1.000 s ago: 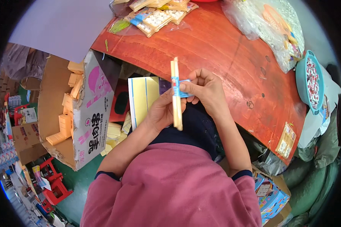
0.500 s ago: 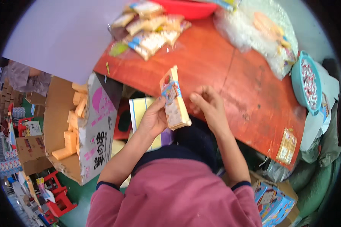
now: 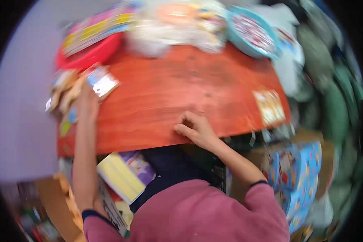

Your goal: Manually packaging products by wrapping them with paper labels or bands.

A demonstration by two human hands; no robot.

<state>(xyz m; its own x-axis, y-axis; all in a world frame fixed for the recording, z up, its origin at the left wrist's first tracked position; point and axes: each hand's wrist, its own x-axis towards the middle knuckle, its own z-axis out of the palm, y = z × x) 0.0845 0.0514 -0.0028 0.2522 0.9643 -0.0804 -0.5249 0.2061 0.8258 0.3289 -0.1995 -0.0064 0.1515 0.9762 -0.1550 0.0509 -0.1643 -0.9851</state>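
Observation:
My left hand (image 3: 87, 101) is stretched out over a pile of flat packed snack packets (image 3: 66, 85) at the table's left edge. Its fingers are smeared by motion, so whether they grip anything cannot be made out. Just beyond them lies a packet with a blue and white wrapper (image 3: 103, 82). My right hand (image 3: 197, 128) hovers over the front edge of the red table (image 3: 161, 97), fingers loosely curled, thumb apart, with nothing visible in it.
A red basin (image 3: 90, 54) with colourful flat packs stands back left. Clear plastic bags (image 3: 161, 34) and a turquoise basin of small wrapped pieces (image 3: 252, 32) are at the back. A packet (image 3: 269, 107) lies at right. Below stand a blue printed box (image 3: 298, 177) and an open carton (image 3: 54, 205).
My left hand has swung from in front of me, where it held a banded stack of packets, to the pile at left. My right hand stays near the front edge. The view has turned right.

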